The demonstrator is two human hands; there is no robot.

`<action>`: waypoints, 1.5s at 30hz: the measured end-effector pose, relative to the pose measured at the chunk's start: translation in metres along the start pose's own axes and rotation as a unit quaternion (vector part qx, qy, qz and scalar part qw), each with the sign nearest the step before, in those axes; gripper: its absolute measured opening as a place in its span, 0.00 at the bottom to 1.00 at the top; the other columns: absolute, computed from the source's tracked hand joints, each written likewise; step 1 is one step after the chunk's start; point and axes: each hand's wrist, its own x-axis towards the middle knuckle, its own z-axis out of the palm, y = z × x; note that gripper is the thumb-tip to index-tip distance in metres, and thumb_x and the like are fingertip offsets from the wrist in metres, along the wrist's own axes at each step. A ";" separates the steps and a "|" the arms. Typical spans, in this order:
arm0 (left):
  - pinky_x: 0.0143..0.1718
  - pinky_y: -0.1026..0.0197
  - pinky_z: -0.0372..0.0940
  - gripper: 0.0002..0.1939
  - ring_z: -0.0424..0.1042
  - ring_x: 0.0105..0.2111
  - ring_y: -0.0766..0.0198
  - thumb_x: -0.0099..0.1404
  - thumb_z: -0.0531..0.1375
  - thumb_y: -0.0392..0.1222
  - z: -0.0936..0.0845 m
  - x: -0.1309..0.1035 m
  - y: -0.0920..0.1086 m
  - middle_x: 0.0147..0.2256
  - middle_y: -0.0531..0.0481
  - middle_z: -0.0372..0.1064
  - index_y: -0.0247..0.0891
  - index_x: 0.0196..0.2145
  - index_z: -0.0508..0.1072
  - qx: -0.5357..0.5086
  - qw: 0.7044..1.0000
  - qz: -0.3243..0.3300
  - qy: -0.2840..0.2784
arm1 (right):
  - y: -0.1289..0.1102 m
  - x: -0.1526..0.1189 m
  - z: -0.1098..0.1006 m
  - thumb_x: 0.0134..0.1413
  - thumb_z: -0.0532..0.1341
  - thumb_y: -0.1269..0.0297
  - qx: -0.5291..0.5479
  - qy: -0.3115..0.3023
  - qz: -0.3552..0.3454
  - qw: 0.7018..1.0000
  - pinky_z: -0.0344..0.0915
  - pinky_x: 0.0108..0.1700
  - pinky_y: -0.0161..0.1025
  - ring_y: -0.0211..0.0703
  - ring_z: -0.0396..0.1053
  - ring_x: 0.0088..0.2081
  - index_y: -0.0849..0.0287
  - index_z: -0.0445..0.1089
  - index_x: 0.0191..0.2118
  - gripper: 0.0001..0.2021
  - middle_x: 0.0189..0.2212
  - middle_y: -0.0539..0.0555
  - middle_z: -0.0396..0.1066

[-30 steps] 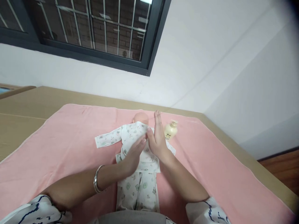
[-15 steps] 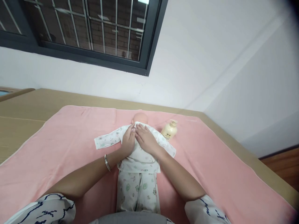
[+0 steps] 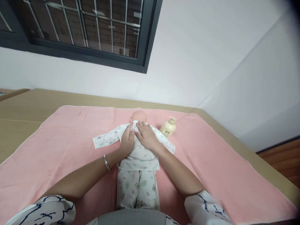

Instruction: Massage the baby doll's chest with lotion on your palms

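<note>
The view is filled at the top and right by a white wall (image 3: pixel 206 53). Below it a tan surface (image 3: pixel 77 97) is seen, mostly covered by a pink cloth (image 3: pixel 72 134), in which shallow creases are shown. The upper left is taken up by a dark-framed window (image 3: pixel 103 31), crossed by pale bars. At the right edge a brown wooden panel (image 3: pixel 283 159) is partly seen.

Near the middle of the cloth a doll (image 3: pixel 138 116) is laid out, its head toward the wall; which way it is faced cannot be told. It is dressed in a white printed top (image 3: pixel 142 154) and matching trousers (image 3: pixel 147 187), with both sleeves spread outward.

The upper part of the top is covered by two hands. The right hand (image 3: pixel 147 136) is laid flat there, its fingers extended and slightly parted. The left hand (image 3: pixel 127 142) is rested beside it, turned more on its edge, fingers straightened and held close together. Nothing is grasped by either.

A cream pump bottle (image 3: pixel 168 127) is placed on the cloth just beside the doll's sleeve on the person's right; a silver bangle (image 3: pixel 107 162) is worn on the left wrist.
</note>
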 end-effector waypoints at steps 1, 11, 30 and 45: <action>0.65 0.48 0.52 0.24 0.59 0.61 0.55 0.71 0.45 0.49 0.000 0.000 0.000 0.60 0.42 0.61 0.38 0.59 0.62 0.001 1.000 0.000 0.000 | 0.005 0.002 -0.001 0.69 0.44 0.57 -0.003 0.004 0.036 0.999 0.43 0.66 0.54 0.53 0.44 0.67 0.67 0.51 0.66 0.27 0.66 0.63 0.49; 0.64 0.49 0.54 0.20 0.62 0.59 0.57 0.69 0.48 0.43 -0.002 0.005 -0.002 0.57 0.44 0.64 0.39 0.56 0.65 -0.003 0.999 -0.049 0.013 | -0.035 -0.022 0.005 0.62 0.49 0.66 -0.030 -0.021 -0.020 0.999 0.36 0.68 0.54 0.51 0.37 0.69 0.69 0.50 0.66 0.28 0.67 0.64 0.44; 0.65 0.44 0.51 0.22 0.56 0.62 0.53 0.65 0.49 0.38 0.003 0.004 -0.016 0.60 0.40 0.60 0.35 0.56 0.65 0.156 0.985 0.069 -0.033 | 0.022 0.005 -0.003 0.68 0.44 0.60 0.056 -0.004 0.122 0.991 0.45 0.65 0.49 0.53 0.47 0.66 0.71 0.54 0.65 0.26 0.64 0.67 0.51; 0.66 0.41 0.43 0.27 0.46 0.67 0.48 0.68 0.47 0.43 0.001 0.011 -0.019 0.65 0.34 0.50 0.29 0.62 0.58 0.264 0.957 0.062 -0.102 | -0.003 -0.005 -0.006 0.68 0.44 0.63 -0.015 0.027 0.092 0.995 0.51 0.63 0.47 0.53 0.57 0.62 0.71 0.61 0.59 0.22 0.59 0.69 0.61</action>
